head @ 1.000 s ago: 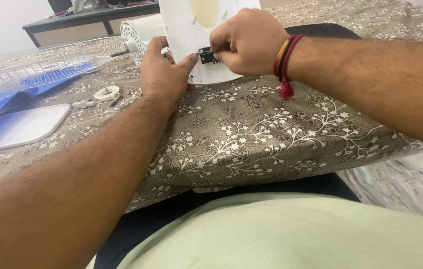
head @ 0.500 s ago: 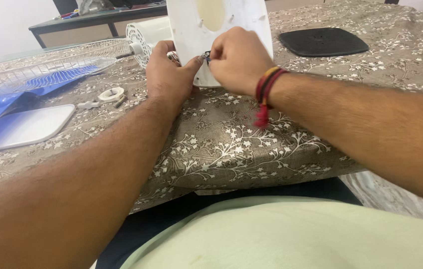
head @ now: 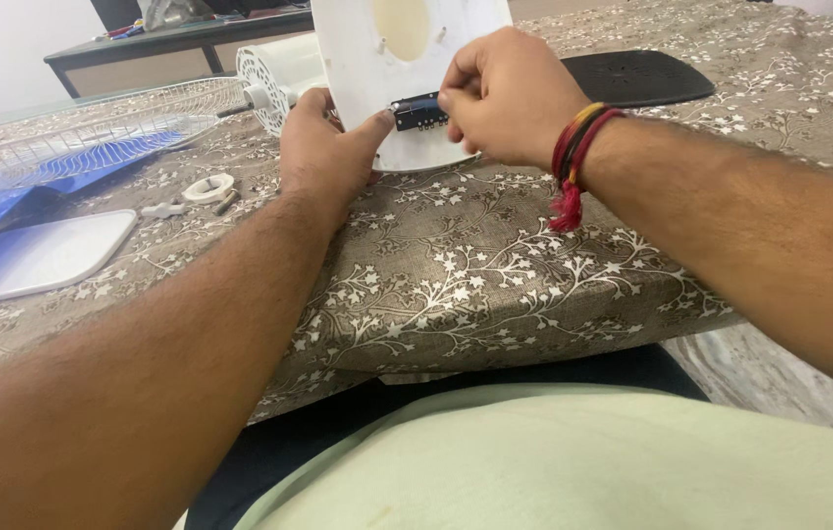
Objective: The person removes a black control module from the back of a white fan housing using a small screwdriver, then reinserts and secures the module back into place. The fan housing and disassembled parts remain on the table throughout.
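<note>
A white fan housing (head: 377, 59) stands upright on the patterned table (head: 495, 275). My left hand (head: 323, 147) grips its lower left edge, thumb against a small dark switch block (head: 416, 111) on its face. My right hand (head: 505, 93), with red and yellow threads at the wrist, pinches the right end of that block. A white motor body (head: 274, 74) with a shaft lies behind the housing.
A wire fan guard (head: 73, 137) and blue fan blades (head: 34, 186) lie at the left, beside a white flat plate (head: 39, 257). A white ring (head: 208, 186) and small screws sit near them. A black flat cover (head: 632, 77) lies at the right. A dark desk stands behind.
My right hand has slid right along the housing face and now pinches the dark block, which shows more fully. The view has shifted slightly; the black cover is in sight again.
</note>
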